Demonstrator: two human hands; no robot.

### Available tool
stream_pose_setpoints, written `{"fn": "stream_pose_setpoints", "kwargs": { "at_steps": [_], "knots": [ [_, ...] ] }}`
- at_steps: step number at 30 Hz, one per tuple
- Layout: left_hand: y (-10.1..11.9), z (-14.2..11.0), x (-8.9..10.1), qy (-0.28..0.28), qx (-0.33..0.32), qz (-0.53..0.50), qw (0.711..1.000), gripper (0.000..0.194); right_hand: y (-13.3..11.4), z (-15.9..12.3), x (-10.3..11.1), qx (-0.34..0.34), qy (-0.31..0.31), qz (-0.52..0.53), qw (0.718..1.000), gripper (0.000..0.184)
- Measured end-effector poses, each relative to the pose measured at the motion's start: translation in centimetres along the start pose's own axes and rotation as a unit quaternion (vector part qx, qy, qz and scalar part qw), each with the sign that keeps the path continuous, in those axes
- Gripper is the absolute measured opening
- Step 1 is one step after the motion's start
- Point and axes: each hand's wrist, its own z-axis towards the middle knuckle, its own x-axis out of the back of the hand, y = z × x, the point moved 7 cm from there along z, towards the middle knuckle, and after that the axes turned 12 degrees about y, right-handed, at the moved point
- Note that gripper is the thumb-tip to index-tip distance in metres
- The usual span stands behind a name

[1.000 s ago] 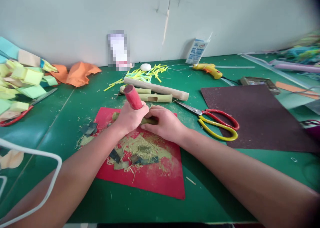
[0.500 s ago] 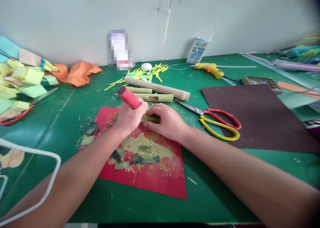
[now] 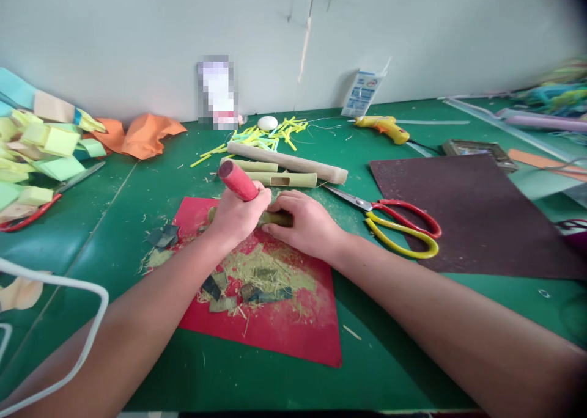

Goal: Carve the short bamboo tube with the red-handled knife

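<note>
My left hand [image 3: 241, 215] is closed round a tool with a thick red handle [image 3: 238, 181]. Its working end is hidden behind my fingers, against a short greenish bamboo tube [image 3: 280, 220]. From the other side my right hand [image 3: 305, 219] grips that tube, thumb in front and fingers over the top. The tube lies across a red mat [image 3: 298, 338] strewn with shavings, fine dust and dark flat scraps [image 3: 275, 294]. Just behind my hands is another bamboo tube [image 3: 300, 179] with a rectangular slot cut in it.
Red-and-yellow-handled scissors [image 3: 403, 222] lie to the right, partly on a dark brown sheet [image 3: 486, 222]. A longer pale tube [image 3: 293, 161], yellow strips [image 3: 293, 128] and a yellow glue gun [image 3: 384, 129] are farther back. Folded papers [image 3: 55, 143] pile up at left, near a white frame [image 3: 98, 320].
The red handle has shifted very slightly to the right and down with my left hand. My right hand stays on the bamboo tube.
</note>
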Motion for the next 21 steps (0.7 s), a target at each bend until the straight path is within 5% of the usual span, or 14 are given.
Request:
{"fn": "stream_pose_setpoints", "kwargs": {
  "at_steps": [9,15,21],
  "knots": [
    [0.29,0.11,-0.35,-0.045,-0.016,0.055,0.997,0.028,-0.48,-0.12,-0.32,0.019,-0.016,0.020,1.000,0.012],
    [0.20,-0.32,-0.48,-0.115,0.022,-0.082,0.990,0.028,-0.40,0.13,-0.26,0.011,-0.013,0.008,1.000,0.012],
    [0.35,-0.12,0.01,-0.022,-0.005,-0.078,0.997,0.024,0.17,0.27,-0.09,0.002,-0.009,-0.003,1.000,0.013]
  ]
}}
